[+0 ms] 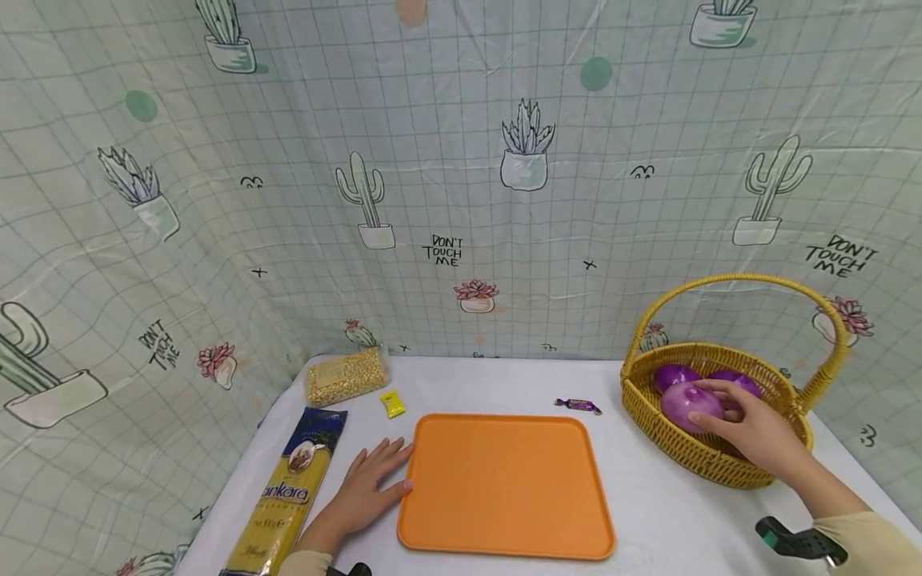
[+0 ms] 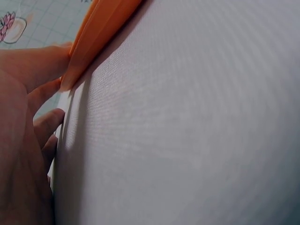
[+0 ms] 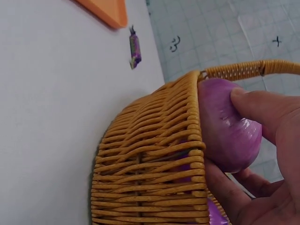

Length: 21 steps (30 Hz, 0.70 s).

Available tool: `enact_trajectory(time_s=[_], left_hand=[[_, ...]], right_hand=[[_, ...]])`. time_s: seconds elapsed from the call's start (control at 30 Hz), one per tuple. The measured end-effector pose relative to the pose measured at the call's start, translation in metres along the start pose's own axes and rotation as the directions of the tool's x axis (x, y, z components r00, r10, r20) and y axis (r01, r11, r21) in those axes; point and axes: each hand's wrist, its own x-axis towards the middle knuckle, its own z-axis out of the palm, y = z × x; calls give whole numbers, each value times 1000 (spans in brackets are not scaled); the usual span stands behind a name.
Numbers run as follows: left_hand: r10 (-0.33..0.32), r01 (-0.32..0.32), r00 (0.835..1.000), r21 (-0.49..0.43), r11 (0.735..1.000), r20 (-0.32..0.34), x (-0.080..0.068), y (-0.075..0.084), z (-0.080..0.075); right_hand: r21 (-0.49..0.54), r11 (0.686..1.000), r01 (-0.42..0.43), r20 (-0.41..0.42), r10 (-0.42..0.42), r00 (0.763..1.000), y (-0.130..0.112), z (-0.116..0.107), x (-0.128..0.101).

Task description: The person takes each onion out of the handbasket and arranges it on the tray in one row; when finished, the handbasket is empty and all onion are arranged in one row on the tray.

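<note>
My right hand (image 1: 749, 424) reaches into a yellow wicker basket (image 1: 709, 460) at the right and curls its fingers (image 3: 262, 110) round a purple onion (image 1: 687, 404), seen at the rim as the purple onion (image 3: 227, 126). Two more purple onions (image 1: 735, 380) lie behind it in the basket (image 3: 150, 164). My left hand (image 1: 367, 484) lies flat on the white table, its fingers straight and touching the left edge of an orange tray (image 1: 504, 484). In the left wrist view the fingers (image 2: 42, 70) rest against the tray's edge (image 2: 93, 33).
A long pasta packet (image 1: 288, 496) lies left of my left hand. A bag of yellow kernels (image 1: 346, 376) and a small yellow sachet (image 1: 392, 403) sit at the back left. A purple wrapped candy (image 1: 579, 405) lies between tray and basket. A cactus-print curtain surrounds the table.
</note>
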Motion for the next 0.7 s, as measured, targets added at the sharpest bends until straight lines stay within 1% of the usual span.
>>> enact_trajectory(time_s=[0.23,0.33,0.47,0.57,0.7], left_hand=[[-1,1,1000,6,1000,-1,1,-1,1],[-5,5,1000,7,1000,2,2,-1,0],[-9,9,1000,5,1000,4,2,-1,1],[-13,13,1000,6,1000,1,2,-2,1],[-14,14,1000,6,1000,-2,1,-2,1]], right_hand=[[37,999,-15,8,14,1000,-10,-4,-4],[37,999,-15,11,15,1000,-15,-4,-7],[54,998,28,11,-29,1000,-21,-1,-10],[88,994,63,13,-64,998,-26,3,-11],[109,992,60,28,-63,998,-31,8,-12]])
